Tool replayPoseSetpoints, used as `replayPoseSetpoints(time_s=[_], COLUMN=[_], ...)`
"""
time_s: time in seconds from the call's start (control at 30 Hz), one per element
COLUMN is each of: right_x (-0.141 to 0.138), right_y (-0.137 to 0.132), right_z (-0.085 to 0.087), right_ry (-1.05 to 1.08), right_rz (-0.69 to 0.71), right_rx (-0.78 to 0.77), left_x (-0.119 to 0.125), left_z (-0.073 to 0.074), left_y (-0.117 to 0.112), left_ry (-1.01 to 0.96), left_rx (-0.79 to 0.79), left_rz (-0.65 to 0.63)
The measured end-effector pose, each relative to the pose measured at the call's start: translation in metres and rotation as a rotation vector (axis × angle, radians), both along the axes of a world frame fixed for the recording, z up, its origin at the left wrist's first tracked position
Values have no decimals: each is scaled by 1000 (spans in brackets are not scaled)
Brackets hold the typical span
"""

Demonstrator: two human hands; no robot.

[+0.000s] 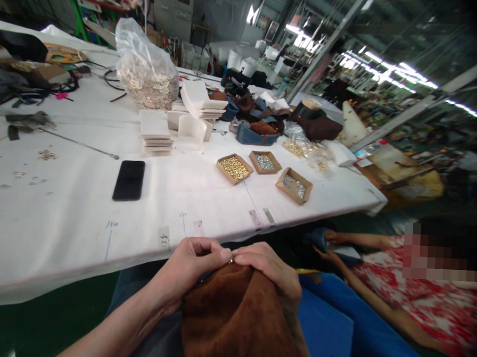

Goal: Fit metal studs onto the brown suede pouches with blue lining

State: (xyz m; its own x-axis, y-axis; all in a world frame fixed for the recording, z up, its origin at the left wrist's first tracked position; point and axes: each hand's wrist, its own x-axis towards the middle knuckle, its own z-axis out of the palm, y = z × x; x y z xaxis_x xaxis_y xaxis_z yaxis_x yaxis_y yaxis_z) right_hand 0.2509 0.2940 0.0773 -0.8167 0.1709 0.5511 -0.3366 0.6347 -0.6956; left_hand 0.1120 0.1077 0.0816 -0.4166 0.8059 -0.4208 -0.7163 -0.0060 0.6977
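Observation:
A brown suede piece [231,316], perhaps a bag, lies over my lap with its upper edge raised. My left hand [194,264] is closed, thumb and forefinger pinching a small gold metal fitting [231,260] at that edge. Opposite it, my right hand [271,268] is wrapped over the suede, its fingertips touching close beside the fitting. The exact shape of the fitting is too small to make out. On the table ahead stand a cardboard tray of gold pieces [218,169] and two cardboard trays of silvery pieces [278,170] [288,194].
The white-covered table [173,196] runs across in front of me. On it are a black phone [129,181], stacked white boards [156,131], a filled plastic bag [146,67] and a pile of leather pieces [257,134]. A seated co-worker [415,310] handles blue material at the right.

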Motion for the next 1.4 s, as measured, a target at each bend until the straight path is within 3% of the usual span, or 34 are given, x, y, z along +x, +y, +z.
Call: replayPoseSetpoints(time_s=[0.23,0.33,0.57,0.77,0.83,1.0,1.13,1.27,1.4], right_x=[1,0,-10,-23,-32,-70,-112,-172,-232], right_y=[-6,-5,-6,5,13,30,42,59,68], right_z=[4,2,9,18,17,18,33,40,17], right_ry=[6,-57,-114,-220,-264,-492,-682,-852,-1025], right_rz=[-12,-7,87,163,188,326,386,334,355], right_rx=[97,149,89,37,33,120,176,328,508], left_x=[-7,-9,-8,-9,-10,-14,-27,-56,-77], left_z=[3,-4,-26,-35,-43,-61,-65,-64,-73], left_y=[-9,-11,-15,-11,-8,1,1,-25,-63], left_ry=[-44,-68,-207,-164,-36,558,682,856,1191], left_rx=[24,34,97,132,80,-108,-140,-227,-343], left_rz=[-68,-90,-114,-92,4,186,201,368,539])
